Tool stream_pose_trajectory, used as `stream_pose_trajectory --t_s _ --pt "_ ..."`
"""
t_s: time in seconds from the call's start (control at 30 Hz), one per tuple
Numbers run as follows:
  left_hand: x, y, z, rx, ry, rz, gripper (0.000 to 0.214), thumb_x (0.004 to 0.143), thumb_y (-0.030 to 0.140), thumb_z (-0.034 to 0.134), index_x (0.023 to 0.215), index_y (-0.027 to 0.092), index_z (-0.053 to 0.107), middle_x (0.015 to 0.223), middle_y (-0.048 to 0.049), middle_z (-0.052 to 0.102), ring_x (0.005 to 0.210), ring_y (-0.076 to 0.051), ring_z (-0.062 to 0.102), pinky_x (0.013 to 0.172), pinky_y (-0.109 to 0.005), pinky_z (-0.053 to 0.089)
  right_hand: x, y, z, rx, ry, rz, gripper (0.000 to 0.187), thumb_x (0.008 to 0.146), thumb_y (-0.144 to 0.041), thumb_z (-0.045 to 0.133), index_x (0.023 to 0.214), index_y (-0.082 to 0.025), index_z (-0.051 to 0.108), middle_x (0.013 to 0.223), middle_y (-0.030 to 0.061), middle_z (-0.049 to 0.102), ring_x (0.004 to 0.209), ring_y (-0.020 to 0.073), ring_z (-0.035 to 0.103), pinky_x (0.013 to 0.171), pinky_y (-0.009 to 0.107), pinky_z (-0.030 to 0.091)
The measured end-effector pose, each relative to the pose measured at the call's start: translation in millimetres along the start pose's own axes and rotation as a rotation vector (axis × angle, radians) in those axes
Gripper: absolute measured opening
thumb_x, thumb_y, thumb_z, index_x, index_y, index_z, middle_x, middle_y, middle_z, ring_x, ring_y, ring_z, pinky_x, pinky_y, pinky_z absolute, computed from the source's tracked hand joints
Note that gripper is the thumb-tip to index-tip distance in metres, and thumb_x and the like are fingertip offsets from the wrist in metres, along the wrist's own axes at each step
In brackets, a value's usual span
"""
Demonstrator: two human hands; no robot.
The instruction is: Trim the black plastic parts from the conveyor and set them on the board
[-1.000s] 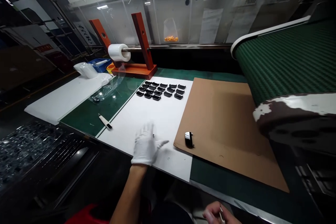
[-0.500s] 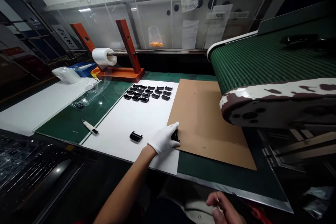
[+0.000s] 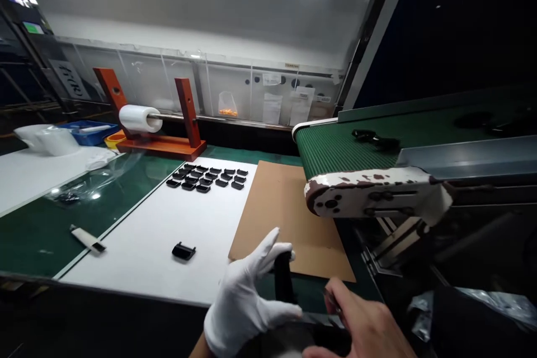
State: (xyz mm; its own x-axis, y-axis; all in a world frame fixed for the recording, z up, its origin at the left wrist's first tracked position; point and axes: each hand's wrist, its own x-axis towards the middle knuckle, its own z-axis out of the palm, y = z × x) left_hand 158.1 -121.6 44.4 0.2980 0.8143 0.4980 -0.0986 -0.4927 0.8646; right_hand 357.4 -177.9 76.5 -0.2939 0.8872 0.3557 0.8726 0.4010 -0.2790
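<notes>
My left hand (image 3: 247, 296), in a white glove, holds a black plastic part (image 3: 283, 278) upright between thumb and fingers, near the table's front edge. Facing it from the right is my bare right hand (image 3: 361, 321), its fingers curled around something small and dark; the kind of thing is unclear. On the white sheet (image 3: 138, 268) lies a single black plastic part (image 3: 183, 251), left of my gloved hand. Several similar black parts (image 3: 205, 176) sit in rows toward the back of the sheet.
A brown cardboard sheet (image 3: 289, 207) lies right of the white one, beside a green conveyor belt (image 3: 331, 148) carrying black parts. A utility knife (image 3: 87, 239) rests at left. Behind stand a plastic film roll (image 3: 136, 118) on an orange stand (image 3: 188, 114) and a blue tray (image 3: 94, 133).
My left hand has lifted the black part off the edge of the cardboard and brought it nearer to me. My right hand has risen toward it. The view has tilted up and turned right.
</notes>
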Motion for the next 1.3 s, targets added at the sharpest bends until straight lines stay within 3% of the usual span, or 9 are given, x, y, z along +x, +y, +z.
stream_pose_trajectory --t_s 0.13,0.33,0.73,1.07,1.3 --pt "-11.9 24.3 19.4 -0.249 0.066 -0.039 0.094 0.06 0.031 0.085 0.14 0.038 0.037 0.126 -0.0038 0.061 0.111 -0.026 0.062 0.097 -0.032 0.051 12.8 -26.0 -28.0 -0.042 0.062 -0.102 0.061 0.073 -0.083 0.033 0.075 -0.023 0.043 0.052 -0.0039 0.053 0.038 0.0138 0.053 0.037 0.025 0.036" --pt "-29.5 36.4 28.0 -0.322 0.059 -0.084 0.093 0.056 0.024 0.088 0.136 0.04 0.043 0.124 0.0008 0.063 0.109 -0.022 0.063 0.097 -0.025 0.05 6.7 -39.0 -35.8 -0.118 -0.006 -0.135 0.065 0.071 -0.084 0.035 0.077 -0.021 0.048 0.054 -0.0026 0.056 0.041 0.0166 0.057 0.039 0.028 0.037" --pt "-34.6 37.6 38.6 -0.416 0.06 -0.088 0.095 0.054 0.015 0.088 0.136 0.035 0.045 0.12 0.0006 0.065 0.108 -0.021 0.063 0.098 -0.023 0.049 1.1 -38.8 -39.1 -0.129 -0.146 -0.059 0.077 0.067 -0.09 0.021 0.077 -0.019 0.051 0.054 0.0009 0.058 0.044 0.022 0.061 0.04 0.031 0.036" --pt "-35.5 36.4 47.5 -0.405 0.117 -0.148 0.094 0.049 0.006 0.088 0.13 0.037 0.052 0.115 0.0047 0.068 0.101 -0.017 0.066 0.092 -0.017 0.052 4.5 -30.9 -44.9 -0.26 -0.129 -0.175 0.07 0.075 -0.084 0.018 0.071 -0.021 0.048 0.05 -0.0007 0.057 0.037 0.0212 0.058 0.035 0.032 0.027" --pt "-39.1 32.7 56.1 -0.354 0.192 -0.227 0.082 0.049 0.015 0.089 0.125 0.025 0.059 0.111 -0.0051 0.071 0.097 -0.023 0.069 0.088 -0.025 0.056 2.7 -21.8 -44.1 -0.351 -0.214 -0.189 0.075 0.076 -0.083 0.013 0.072 -0.019 0.051 0.049 0.0009 0.058 0.038 0.0224 0.06 0.038 0.031 0.021"
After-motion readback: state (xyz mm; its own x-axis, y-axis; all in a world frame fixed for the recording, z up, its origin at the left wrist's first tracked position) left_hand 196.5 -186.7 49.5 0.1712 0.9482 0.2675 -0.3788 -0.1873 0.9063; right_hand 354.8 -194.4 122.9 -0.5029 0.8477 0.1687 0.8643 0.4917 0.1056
